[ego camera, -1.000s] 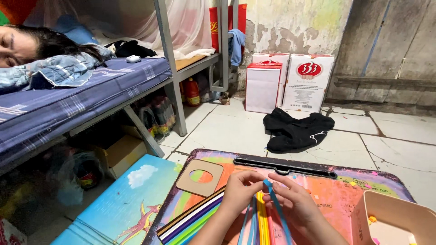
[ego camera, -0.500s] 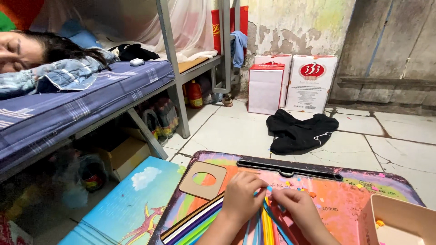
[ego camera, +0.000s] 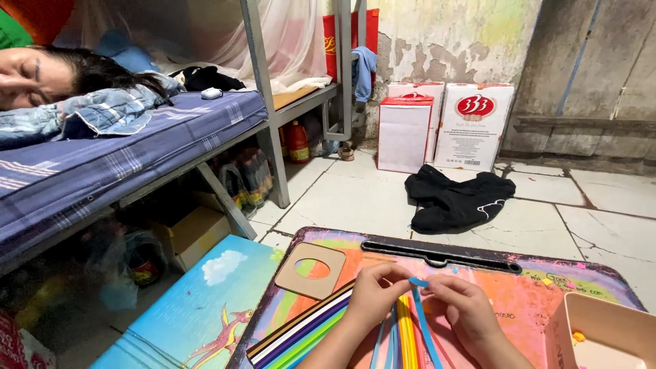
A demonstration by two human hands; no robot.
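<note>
My left hand [ego camera: 374, 295] and my right hand [ego camera: 462, 307] meet at the bottom middle of the head view, over a colourful board [ego camera: 533, 294] with a black clip bar [ego camera: 441, 254]. Both pinch the top end of a blue paper strip [ego camera: 424, 321], which hangs down between them. Under the hands lie more thin strips in yellow, orange and blue [ego camera: 403, 335]. A bundle of coloured paper strips [ego camera: 301, 336] lies on the board left of my left hand. A brown card template with an oval hole [ego camera: 311, 269] rests on the board's far left corner.
A pale pink box [ego camera: 594, 331] stands at the board's right edge. A blue picture board [ego camera: 198, 307] lies at the left. A black cloth [ego camera: 454, 198] lies on the tiled floor, with two cartons [ego camera: 437, 123] behind it. At the left, a person lies on a metal bunk bed [ego camera: 123, 157].
The view has tilted down a little and the hands have shifted slightly right. The blue strip's top end now sits pinched between both hands' fingertips.
</note>
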